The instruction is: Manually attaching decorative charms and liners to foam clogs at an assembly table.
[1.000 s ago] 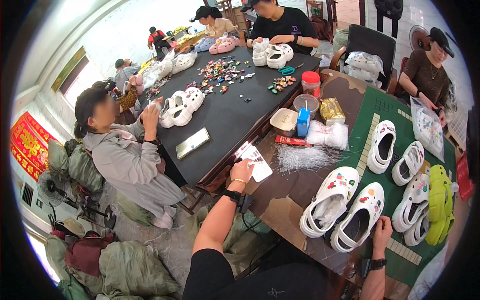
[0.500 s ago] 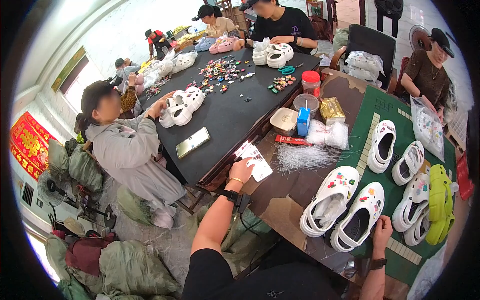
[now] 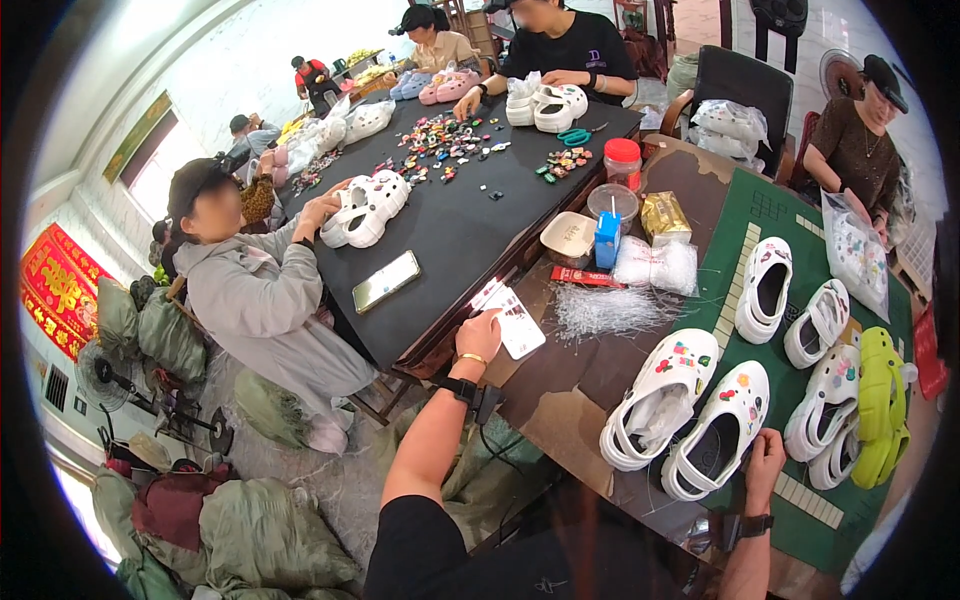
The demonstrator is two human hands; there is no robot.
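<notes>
a flat white card of small pieces (image 3: 512, 322) is pinched by the left hand (image 3: 480, 335) fingers at the table edge. the right hand (image 3: 765, 465), fingers curled, touches a white charm-studded clog (image 3: 722, 430). a piece likely gets picked next, needing a fine pinch.

Left hand (image 3: 480, 335) on what looks like white cards (image 3: 515, 322); right hand (image 3: 765, 465) beside a white clog (image 3: 718, 430).

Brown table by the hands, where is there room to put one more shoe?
Bare brown table lies between the left hand on the white card and the white shoe pair by the right hand. The green mat is crowded.
</notes>
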